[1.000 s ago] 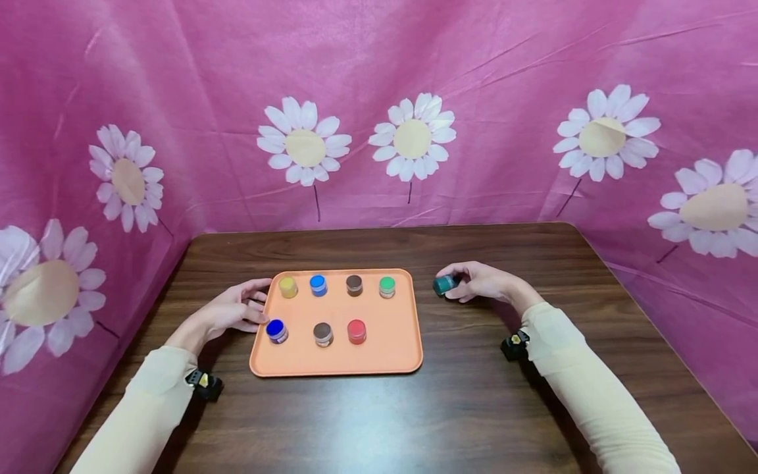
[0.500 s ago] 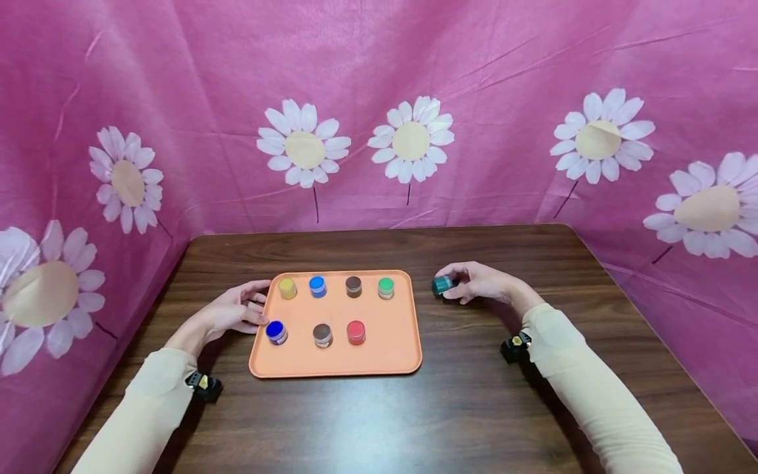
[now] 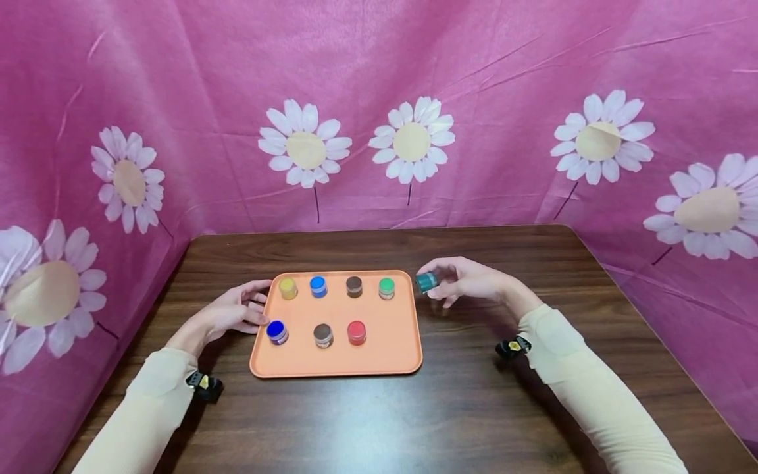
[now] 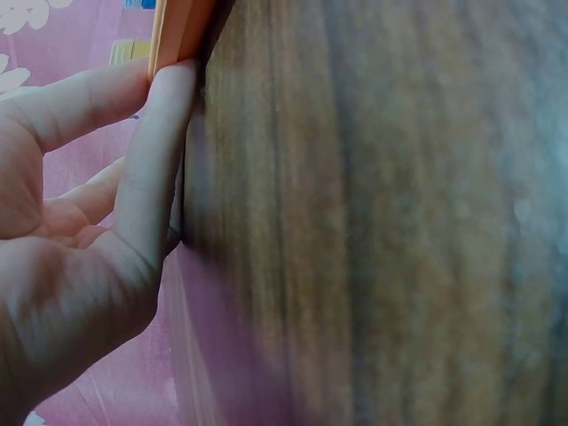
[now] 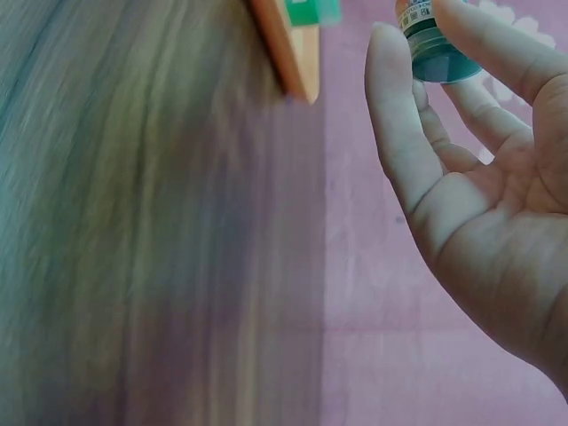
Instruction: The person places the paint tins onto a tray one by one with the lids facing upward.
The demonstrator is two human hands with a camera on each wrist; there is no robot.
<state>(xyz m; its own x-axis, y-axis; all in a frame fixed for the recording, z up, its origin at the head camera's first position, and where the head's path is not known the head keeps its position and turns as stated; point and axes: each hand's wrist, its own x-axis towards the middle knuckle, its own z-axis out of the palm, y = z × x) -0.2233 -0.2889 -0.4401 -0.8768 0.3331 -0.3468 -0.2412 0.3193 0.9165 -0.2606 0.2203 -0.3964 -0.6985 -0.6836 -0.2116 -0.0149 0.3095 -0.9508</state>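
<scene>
My right hand (image 3: 468, 280) pinches a small dark green paint jar (image 3: 426, 282) between thumb and fingers, just beside the right rim of an orange tray (image 3: 387, 355). In the right wrist view the jar (image 5: 444, 55) is tilted and partly cut off by the frame's top. My left hand (image 3: 227, 311) touches the tray's left rim with spread fingertips; in the left wrist view its thumb and index finger meet the orange edge (image 4: 182, 35). On the tray stand yellow (image 3: 288, 288), light blue (image 3: 318, 286), brown (image 3: 354, 286) and green (image 3: 387, 288) jars in the far row.
Dark blue (image 3: 277, 332), dark brown (image 3: 322, 335) and red (image 3: 356, 332) jars form the tray's near row. The tray lies on a dark wooden table (image 3: 474, 395). A pink cloth with daisies (image 3: 367, 59) hangs around the table's back and sides.
My right hand has carried the dark green jar leftward, closer to the tray's right rim. The left hand and the tray have stayed in place.
</scene>
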